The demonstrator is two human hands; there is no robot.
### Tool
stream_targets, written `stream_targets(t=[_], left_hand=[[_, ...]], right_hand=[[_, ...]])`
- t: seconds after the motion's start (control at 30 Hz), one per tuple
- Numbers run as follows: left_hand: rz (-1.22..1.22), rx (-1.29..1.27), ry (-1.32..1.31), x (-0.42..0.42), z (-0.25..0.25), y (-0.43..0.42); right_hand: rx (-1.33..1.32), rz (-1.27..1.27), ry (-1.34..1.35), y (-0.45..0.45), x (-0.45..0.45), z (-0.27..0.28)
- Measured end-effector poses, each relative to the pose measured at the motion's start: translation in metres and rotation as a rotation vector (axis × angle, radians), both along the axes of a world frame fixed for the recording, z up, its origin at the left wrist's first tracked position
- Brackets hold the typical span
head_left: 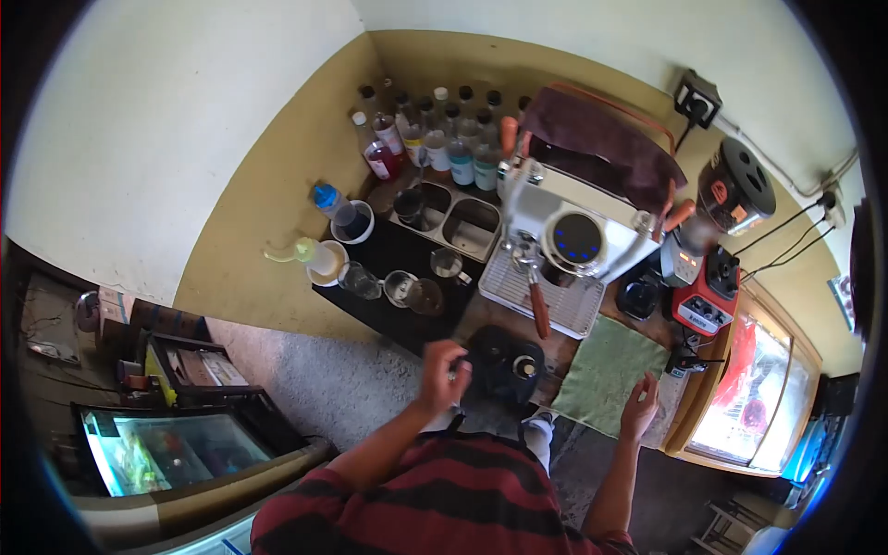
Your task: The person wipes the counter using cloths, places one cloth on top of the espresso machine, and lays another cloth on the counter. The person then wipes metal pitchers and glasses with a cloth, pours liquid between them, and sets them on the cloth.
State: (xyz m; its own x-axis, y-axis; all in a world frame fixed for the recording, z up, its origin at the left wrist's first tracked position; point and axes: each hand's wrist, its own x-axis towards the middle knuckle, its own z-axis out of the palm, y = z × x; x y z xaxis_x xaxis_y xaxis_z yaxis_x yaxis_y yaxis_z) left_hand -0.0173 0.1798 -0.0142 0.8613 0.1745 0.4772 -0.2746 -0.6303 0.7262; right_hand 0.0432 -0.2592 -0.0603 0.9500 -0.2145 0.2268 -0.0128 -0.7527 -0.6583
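Above striped shirt (pixel 416 481), see curled left hand (pixel 442 375) (if clamped on something, cannot tell) beside black mat (pixel 499 388), at front edge of tabletop (pixel 558 353); right hand (pixel 640 407), grip apart, near green cloth (pixel 606 370). Better move gently.

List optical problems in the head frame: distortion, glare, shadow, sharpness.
Head view: strong fisheye bowing, black corners. Head view: right-hand glass pane blown out by glare. Head view: floor below the green cloth in shadow. Head view: bottle labels too small to read.
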Motion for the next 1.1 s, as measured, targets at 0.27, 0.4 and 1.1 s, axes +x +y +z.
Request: stream_targets(t=[0.27, 0.4, 1.1], left_hand=[[0.168, 0.174, 0.085, 0.018, -0.023, 0.172], [0.374, 0.085, -0.015, 0.029, -0.024, 0.2], [0.415, -0.19, 0.069, 0.048, -0.078, 0.253]], right_hand=[[0.141, 0.666, 0.177, 0.341, 0.026, 0.091], [-0.017, 0.686, 0.237, 0.429, 0.045, 0.078], [0.185, 0.399, 0.24, 0.358, -0.068, 0.085]])
